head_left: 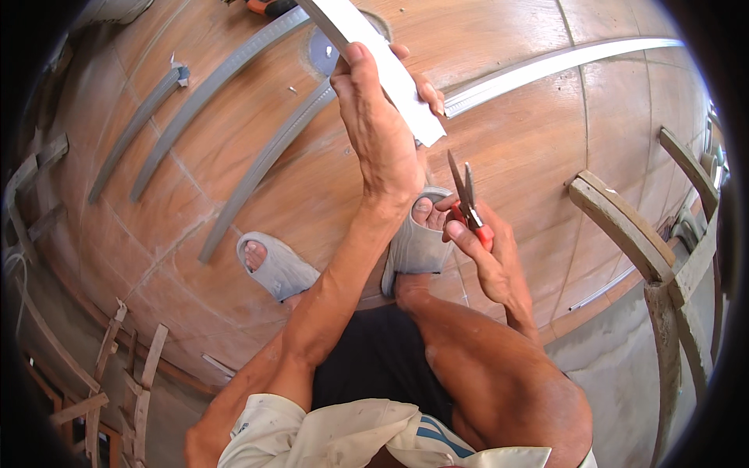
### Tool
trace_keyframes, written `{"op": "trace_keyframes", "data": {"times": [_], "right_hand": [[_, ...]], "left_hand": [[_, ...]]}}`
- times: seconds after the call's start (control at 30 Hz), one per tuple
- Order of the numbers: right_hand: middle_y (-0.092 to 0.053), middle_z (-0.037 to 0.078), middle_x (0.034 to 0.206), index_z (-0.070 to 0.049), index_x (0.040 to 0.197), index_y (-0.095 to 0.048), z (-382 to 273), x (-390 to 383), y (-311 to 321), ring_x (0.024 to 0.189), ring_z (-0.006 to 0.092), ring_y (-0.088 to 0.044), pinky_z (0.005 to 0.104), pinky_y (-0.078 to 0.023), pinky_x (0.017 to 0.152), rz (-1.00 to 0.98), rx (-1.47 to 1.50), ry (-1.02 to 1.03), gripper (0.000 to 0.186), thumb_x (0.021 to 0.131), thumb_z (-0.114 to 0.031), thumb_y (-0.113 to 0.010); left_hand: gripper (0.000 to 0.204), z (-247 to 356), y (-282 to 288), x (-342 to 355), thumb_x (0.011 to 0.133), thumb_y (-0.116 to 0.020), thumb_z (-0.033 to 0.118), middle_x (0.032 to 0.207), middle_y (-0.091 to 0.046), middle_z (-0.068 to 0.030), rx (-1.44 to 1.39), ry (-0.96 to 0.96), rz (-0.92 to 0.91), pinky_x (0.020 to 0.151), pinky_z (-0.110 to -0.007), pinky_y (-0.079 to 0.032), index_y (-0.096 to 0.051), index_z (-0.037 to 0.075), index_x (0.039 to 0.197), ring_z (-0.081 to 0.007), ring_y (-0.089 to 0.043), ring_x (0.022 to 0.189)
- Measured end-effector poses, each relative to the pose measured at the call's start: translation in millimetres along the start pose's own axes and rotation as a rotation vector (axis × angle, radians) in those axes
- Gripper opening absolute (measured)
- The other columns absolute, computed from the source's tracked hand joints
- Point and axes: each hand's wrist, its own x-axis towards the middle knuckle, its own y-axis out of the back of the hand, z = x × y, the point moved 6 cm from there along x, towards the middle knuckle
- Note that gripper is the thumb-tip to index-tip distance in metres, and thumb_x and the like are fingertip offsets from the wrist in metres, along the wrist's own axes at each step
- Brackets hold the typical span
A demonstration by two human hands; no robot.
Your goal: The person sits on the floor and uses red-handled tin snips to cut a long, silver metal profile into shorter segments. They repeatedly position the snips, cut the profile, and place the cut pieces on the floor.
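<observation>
In the head view, my left hand (380,140) grips a white metal profile (413,101) with a grey side, which runs up past the top edge of the picture. My right hand (488,257) holds snips with red handles (466,191), their pointed blades a little apart just below the profile's cut lower end. Beneath my hands are my feet in grey slides (265,265) on the tiled floor (523,140).
Grey channels (242,203) lie at the left, a long white channel (546,64) at the upper right, near a grey disc (323,53) and an orange-and-black tool (273,6). Wooden trestles (624,226) stand at both sides.
</observation>
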Motion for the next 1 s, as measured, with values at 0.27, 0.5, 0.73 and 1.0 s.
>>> {"op": "trace_keyframes", "data": {"times": [0.27, 0.5, 0.73, 1.0], "right_hand": [[-0.067, 0.012, 0.089, 0.0, 0.12, -0.07, -21, 6, -17, 0.081, 0.0191, -0.059, 0.0358, -0.049, 0.078, -0.108, -0.199, -0.043, 0.032, 0.103, -0.028, -0.067], [-0.056, 0.008, 0.068, 0.001, 0.106, -0.07, -28, 6, -32, 0.066, 0.0179, -0.052, 0.0363, -0.044, 0.064, -0.092, -0.217, -0.017, 0.031, 0.103, -0.03, -0.067], [-0.051, 0.005, 0.063, 0.001, 0.097, -0.067, -24, 1, -37, 0.062, 0.0148, -0.048, 0.0347, -0.039, 0.059, -0.058, -0.161, -0.092, 0.031, 0.103, -0.029, -0.067], [-0.049, 0.003, 0.065, 0.002, 0.098, -0.068, -21, 0, -36, 0.063, 0.0133, -0.046, 0.0335, -0.037, 0.059, -0.044, -0.15, -0.108, 0.029, 0.103, -0.027, -0.068]], "left_hand": [[0.056, 10, 19, 2, 0.113, -0.046, 0.059, 0.11, -0.059, -0.0035, -0.12, 0.173, -0.184, 0.058, -0.028, -0.045, -0.049, 0.011, 0.143, -0.0106, -0.051, 0.073], [0.06, -1, 29, 5, 0.111, -0.044, 0.068, 0.103, -0.06, -0.0066, -0.186, 0.226, -0.267, 0.055, -0.031, -0.048, -0.053, 0.008, 0.113, -0.0126, -0.058, 0.066], [0.063, 3, 25, 4, 0.112, -0.038, 0.067, 0.103, -0.06, -0.0058, -0.243, 0.201, -0.338, 0.055, -0.03, -0.048, -0.052, 0.009, 0.134, -0.0111, -0.058, 0.065], [0.058, 5, 19, 3, 0.116, -0.032, 0.058, 0.099, -0.059, -0.0017, -0.285, 0.159, -0.343, 0.05, -0.024, -0.046, -0.048, 0.008, 0.142, -0.006, -0.049, 0.061]]}}
